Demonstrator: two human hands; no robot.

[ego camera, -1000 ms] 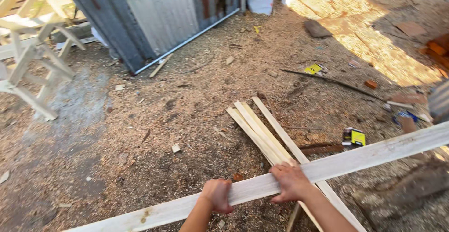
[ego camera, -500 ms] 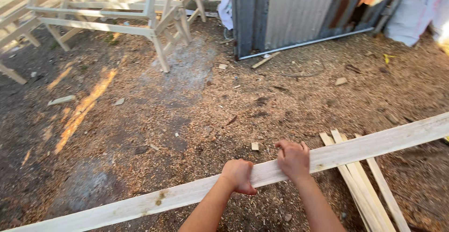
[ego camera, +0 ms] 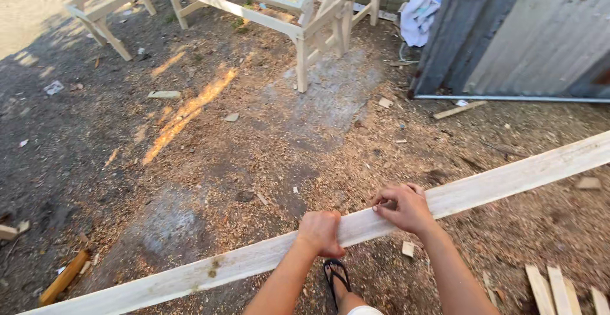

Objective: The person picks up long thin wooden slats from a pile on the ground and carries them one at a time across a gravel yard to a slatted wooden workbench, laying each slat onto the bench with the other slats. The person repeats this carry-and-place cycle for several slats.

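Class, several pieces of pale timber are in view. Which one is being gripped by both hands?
The long plank crossing the view: left hand and right hand grip it, unlike the slats lying on the ground.

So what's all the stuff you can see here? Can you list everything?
long plank: one, pale wood, held across the bottom of the view, above the ground
wooden frames: several, pale, standing at the top
metal sheet wall: one, grey, top right
cloth: one, white and light blue, hanging beside the wall
thin slats: three, pale, lying bottom right
wood offcuts: several, scattered on the ground
sawdust ground: brown dirt with shavings
sandalled foot: one, black sandal, under the plank
left hand: gripping the plank
right hand: gripping the plank
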